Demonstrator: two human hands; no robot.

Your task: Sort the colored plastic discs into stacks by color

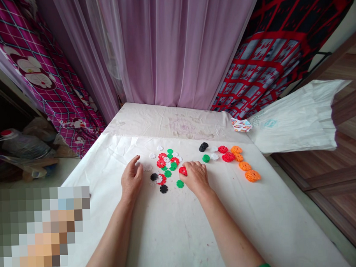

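Note:
Flower-shaped plastic snowflake discs in red, white, green and black lie in a loose mixed pile (167, 162) mid-table. My left hand (132, 177) rests at the pile's left side, thumb and fingers apart, nothing in it. On the right side, my right hand (196, 175) has its fingers closed on a red snowflake disc (183, 171); whether more discs are under the fingers is hidden. A single green disc (180, 184) lies just below that hand. Beyond it are small one-colour groups: black discs (203, 147), green discs (206, 158), white discs (214, 156), red discs (228, 157) and orange discs (245, 166).
A white cloth covers the table (166, 235). At its far right edge stand a white sack (294, 117) and a small patterned packet (241, 124). Purple curtains (175, 48) hang behind. A pixelated patch hides the lower left.

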